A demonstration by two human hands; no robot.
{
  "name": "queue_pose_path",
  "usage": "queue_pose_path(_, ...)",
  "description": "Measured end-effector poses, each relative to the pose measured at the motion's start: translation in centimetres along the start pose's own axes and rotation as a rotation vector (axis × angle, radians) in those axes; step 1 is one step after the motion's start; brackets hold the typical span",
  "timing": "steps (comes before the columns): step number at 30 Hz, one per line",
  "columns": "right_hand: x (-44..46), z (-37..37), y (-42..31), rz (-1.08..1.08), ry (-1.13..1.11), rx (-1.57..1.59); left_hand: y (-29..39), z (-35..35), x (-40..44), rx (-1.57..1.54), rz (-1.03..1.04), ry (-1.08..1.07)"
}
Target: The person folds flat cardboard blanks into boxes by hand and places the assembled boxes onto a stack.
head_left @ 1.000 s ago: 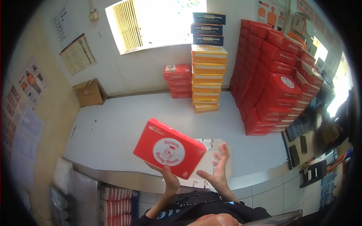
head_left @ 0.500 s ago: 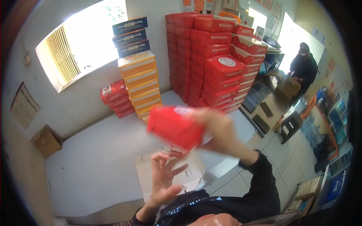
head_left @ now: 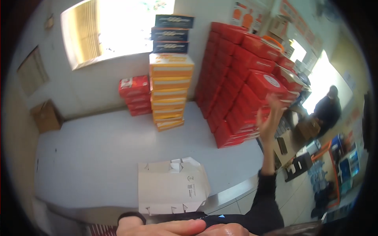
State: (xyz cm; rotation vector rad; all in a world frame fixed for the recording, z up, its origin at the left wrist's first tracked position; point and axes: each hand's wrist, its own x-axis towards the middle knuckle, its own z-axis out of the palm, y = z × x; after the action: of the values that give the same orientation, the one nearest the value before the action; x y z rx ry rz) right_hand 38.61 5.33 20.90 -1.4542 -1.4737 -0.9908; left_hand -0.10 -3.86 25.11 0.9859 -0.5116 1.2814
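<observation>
My right hand (head_left: 269,122) is raised at the front of a tall stack of red boxes (head_left: 224,78), blurred, with fingers apart and nothing visible in it. Just above its fingertips is a red box with a round white label (head_left: 267,83). At the bottom edge of the view, my left hand (head_left: 167,227) lies close to my body, fingers stretched out and holding nothing I can see. A flat, unfolded cardboard box blank (head_left: 169,187) with cut flaps and small print lies on the table in front of me.
On the pale table (head_left: 94,157) stand yellow boxes (head_left: 171,84) topped by dark blue boxes (head_left: 171,34), beside smaller red boxes (head_left: 136,94). A brown carton (head_left: 46,116) sits at the far left. Another person (head_left: 328,108) stands at the right by an open carton (head_left: 308,128).
The red box has left my right hand, which has moved right and up to the red stack. My left hand has dropped toward my body. The view has shifted.
</observation>
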Motion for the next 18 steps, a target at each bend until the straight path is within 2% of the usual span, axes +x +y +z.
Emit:
queue_pose_path(1, -3.7, 1.3, -2.8, 0.077, -0.081, 0.359, 0.0, 0.2, 0.3, -0.005, 0.049, 0.004)
queue_pose_path(3, -12.5, 2.7, -11.7, 0.165, -0.548, 0.836, -0.4, 0.4, 0.8, 0.002, 0.151, 0.010)
queue_pose_path(4, -18.0, 3.5, -15.7, 0.192, -0.980, 0.951, -0.6, 0.4, 0.7, 0.021, 0.201, 0.011)
queue_pose_path(5, -24.7, 4.6, -19.8, -0.056, -1.187, 0.976, -0.5, 0.4, 0.4, 0.048, 0.250, 0.011)
queue_pose_path(6, -27.3, 3.6, -22.7, -0.222, -1.327, 1.001, 0.1, 0.4, -0.9, 0.102, 0.267, 0.023)
queue_pose_path(7, -29.8, 3.3, -25.1, -0.219, -1.510, 0.949, 0.7, 0.4, -2.2, 0.157, 0.283, 0.036)
queue_pose_path(8, -32.0, 3.6, -26.3, -0.219, -1.695, 0.877, 2.5, 0.7, -3.9, 0.217, 0.153, 0.154)
queue_pose_path(9, -33.5, 4.0, -26.4, -0.255, -1.695, 0.889, 3.6, 1.2, -4.5, 0.270, 0.026, 0.279)
queue_pose_path(11, -35.6, 5.6, -25.2, -0.240, -1.622, 1.041, 2.8, -1.1, -4.0, 0.348, 0.022, 0.126)
queue_pose_path(12, -35.8, 6.3, -24.5, -0.256, -1.625, 1.050, 3.4, -1.9, -4.6, 0.397, -0.103, 0.121)
queue_pose_path(13, -35.3, 6.9, -23.8, -0.116, -1.696, 1.211, 3.3, -2.7, -5.2, 0.408, -0.102, 0.128)
queue_pose_path(14, -35.1, 7.4, -23.3, 0.036, -1.762, 1.365, 2.9, -3.7, -5.8, 0.551, -0.315, 0.181)
queue_pose_path(15, -34.1, 7.1, -23.0, 0.031, -1.771, 1.363, 2.4, -4.7, -6.4, 0.686, -0.528, 0.233)
queue_pose_path(16, -32.4, 6.5, -22.8, 0.071, -1.647, 1.276, 1.8, -5.9, -7.5, 0.685, -0.523, 0.240)
queue_pose_path(17, -29.9, 6.0, -22.7, 0.103, -1.518, 1.189, 1.0, -7.1, -8.8, 1.263, -0.656, 0.055)
queue_pose_path(18, -25.5, 4.5, -22.7, 0.044, -1.398, 1.139, 0.2, -8.1, -9.9, 1.837, -0.766, -0.153)
